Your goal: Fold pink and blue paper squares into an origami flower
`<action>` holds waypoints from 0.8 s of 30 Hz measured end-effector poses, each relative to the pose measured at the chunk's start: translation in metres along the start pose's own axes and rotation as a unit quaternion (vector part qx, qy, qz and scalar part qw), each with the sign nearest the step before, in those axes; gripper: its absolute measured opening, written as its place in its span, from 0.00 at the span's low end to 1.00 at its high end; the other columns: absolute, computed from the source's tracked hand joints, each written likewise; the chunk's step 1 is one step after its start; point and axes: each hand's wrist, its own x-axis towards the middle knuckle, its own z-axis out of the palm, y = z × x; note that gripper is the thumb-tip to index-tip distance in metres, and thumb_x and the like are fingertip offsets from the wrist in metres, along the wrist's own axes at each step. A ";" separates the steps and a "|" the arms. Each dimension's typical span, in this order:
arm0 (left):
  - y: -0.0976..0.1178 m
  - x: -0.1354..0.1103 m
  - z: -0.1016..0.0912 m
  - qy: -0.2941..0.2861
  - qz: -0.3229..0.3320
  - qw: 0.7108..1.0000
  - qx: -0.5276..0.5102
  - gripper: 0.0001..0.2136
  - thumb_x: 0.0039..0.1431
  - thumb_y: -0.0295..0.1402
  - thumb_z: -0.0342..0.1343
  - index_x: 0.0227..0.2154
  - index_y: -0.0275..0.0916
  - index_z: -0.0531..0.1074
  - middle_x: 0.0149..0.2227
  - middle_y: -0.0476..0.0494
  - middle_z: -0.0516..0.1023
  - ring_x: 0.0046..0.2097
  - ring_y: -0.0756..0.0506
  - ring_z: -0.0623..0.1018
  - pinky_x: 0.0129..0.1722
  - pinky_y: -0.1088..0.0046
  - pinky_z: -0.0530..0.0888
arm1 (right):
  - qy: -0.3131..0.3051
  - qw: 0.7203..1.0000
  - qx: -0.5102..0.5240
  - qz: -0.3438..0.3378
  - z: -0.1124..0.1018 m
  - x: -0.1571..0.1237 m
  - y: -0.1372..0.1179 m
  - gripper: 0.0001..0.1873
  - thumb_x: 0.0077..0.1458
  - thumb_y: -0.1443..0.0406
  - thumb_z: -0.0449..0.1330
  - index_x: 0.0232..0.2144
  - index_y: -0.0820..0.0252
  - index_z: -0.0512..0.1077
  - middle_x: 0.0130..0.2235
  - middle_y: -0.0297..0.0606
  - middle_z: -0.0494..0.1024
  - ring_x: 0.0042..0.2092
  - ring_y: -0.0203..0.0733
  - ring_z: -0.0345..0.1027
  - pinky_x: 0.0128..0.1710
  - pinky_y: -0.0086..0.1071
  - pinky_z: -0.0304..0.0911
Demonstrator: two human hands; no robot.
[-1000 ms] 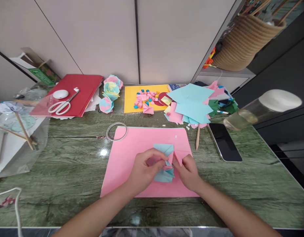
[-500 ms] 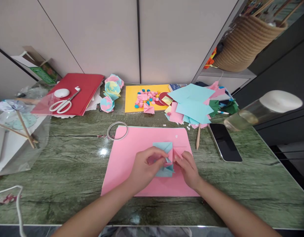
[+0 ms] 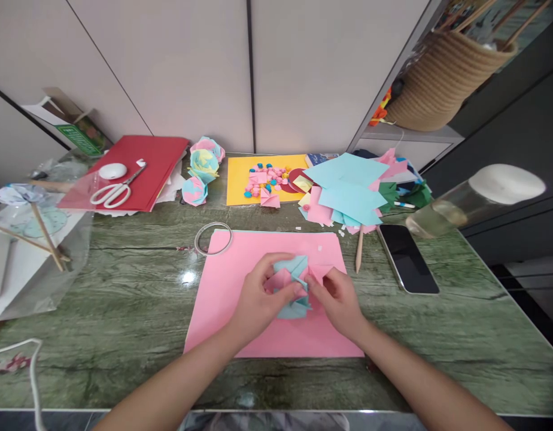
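Note:
Both hands meet over a large pink sheet (image 3: 240,272) lying on the green table. My left hand (image 3: 258,302) pinches a folded pink and light-blue paper piece (image 3: 292,281) from the left, its fingers curled round it. From the right, my right hand (image 3: 337,299) grips the same folded piece, thumb and fingers pressed on its pink flaps. Part of the piece is hidden under the fingers.
A tape ring (image 3: 212,238) lies at the pink sheet's far left corner. A phone (image 3: 407,257) and a wooden stick (image 3: 359,249) lie to the right. Behind are loose coloured papers (image 3: 348,191), a yellow sheet with small bits (image 3: 258,176), paper flowers (image 3: 202,164), scissors (image 3: 115,190) on a red folder and a bottle (image 3: 474,200).
The folded piece has been gathered up and drawn closer together between both hands. It looks more bunched, with the blue flaps lifted off the pink sheet.

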 end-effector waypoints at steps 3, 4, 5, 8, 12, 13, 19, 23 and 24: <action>0.001 0.003 -0.001 -0.001 -0.048 0.997 -0.063 0.28 0.42 0.32 0.60 0.48 0.45 0.57 0.24 0.53 0.69 0.27 0.49 0.75 0.28 0.71 0.74 | -0.030 0.999 -0.009 -0.039 -0.002 0.001 -0.004 0.07 0.52 0.65 0.51 0.26 0.61 0.67 0.25 0.32 0.69 0.26 0.34 0.59 0.26 0.27 0.55; 0.001 0.004 -0.001 0.001 -0.053 0.996 -0.071 0.29 0.42 0.32 0.60 0.49 0.45 0.57 0.24 0.53 0.69 0.27 0.49 0.75 0.28 0.71 0.74 | -0.039 0.998 -0.001 -0.045 -0.003 0.001 -0.005 0.07 0.53 0.65 0.51 0.27 0.60 0.67 0.26 0.33 0.69 0.27 0.35 0.60 0.28 0.27 0.56; 0.001 0.004 -0.001 0.004 -0.054 0.996 -0.072 0.28 0.42 0.32 0.60 0.48 0.43 0.58 0.24 0.52 0.70 0.26 0.49 0.74 0.28 0.71 0.74 | -0.048 0.998 0.011 -0.047 -0.003 0.001 -0.006 0.07 0.53 0.65 0.50 0.28 0.60 0.67 0.27 0.34 0.70 0.28 0.35 0.60 0.29 0.28 0.56; 0.000 0.005 -0.002 0.010 -0.046 0.997 -0.068 0.25 0.41 0.32 0.61 0.45 0.40 0.62 0.25 0.50 0.71 0.26 0.50 0.73 0.26 0.74 0.74 | -0.063 0.996 0.048 -0.038 -0.002 0.000 -0.004 0.07 0.53 0.64 0.51 0.29 0.61 0.66 0.29 0.35 0.70 0.31 0.38 0.63 0.31 0.29 0.58; -0.004 0.006 -0.002 0.016 -0.044 0.996 -0.070 0.20 0.39 0.33 0.61 0.38 0.37 0.66 0.27 0.49 0.71 0.27 0.50 0.72 0.25 0.75 0.73 | -0.050 0.997 0.055 -0.004 0.003 0.002 -0.003 0.07 0.50 0.63 0.54 0.27 0.61 0.67 0.28 0.35 0.71 0.32 0.39 0.63 0.32 0.30 0.59; -0.005 0.006 -0.002 0.013 -0.048 0.996 -0.069 0.19 0.39 0.33 0.61 0.38 0.36 0.66 0.27 0.49 0.71 0.27 0.50 0.72 0.25 0.76 0.72 | -0.051 0.997 0.056 0.003 0.004 0.002 -0.003 0.07 0.50 0.63 0.54 0.26 0.61 0.67 0.28 0.35 0.71 0.31 0.38 0.63 0.32 0.30 0.59; -0.012 0.012 -0.008 -0.007 -0.073 0.994 -0.084 0.17 0.41 0.33 0.60 0.37 0.36 0.68 0.28 0.48 0.72 0.27 0.52 0.71 0.26 0.78 0.68 | -0.094 0.993 0.076 0.015 0.003 0.007 -0.005 0.07 0.51 0.64 0.53 0.27 0.61 0.67 0.28 0.34 0.71 0.32 0.37 0.62 0.32 0.29 0.59; -0.012 0.013 -0.008 -0.039 -0.091 0.988 -0.121 0.11 0.44 0.34 0.58 0.28 0.32 0.69 0.24 0.46 0.72 0.25 0.51 0.70 0.26 0.78 0.66 | -0.081 0.992 0.086 0.035 0.002 0.008 -0.001 0.10 0.52 0.63 0.51 0.24 0.62 0.66 0.23 0.32 0.68 0.26 0.34 0.58 0.26 0.26 0.57; -0.012 0.013 -0.007 -0.035 -0.093 0.987 -0.129 0.11 0.44 0.35 0.58 0.28 0.31 0.69 0.24 0.46 0.72 0.25 0.51 0.70 0.26 0.77 0.66 | -0.078 0.992 0.086 0.040 0.002 0.008 -0.001 0.11 0.53 0.62 0.51 0.23 0.63 0.66 0.23 0.32 0.67 0.25 0.33 0.57 0.24 0.26 0.56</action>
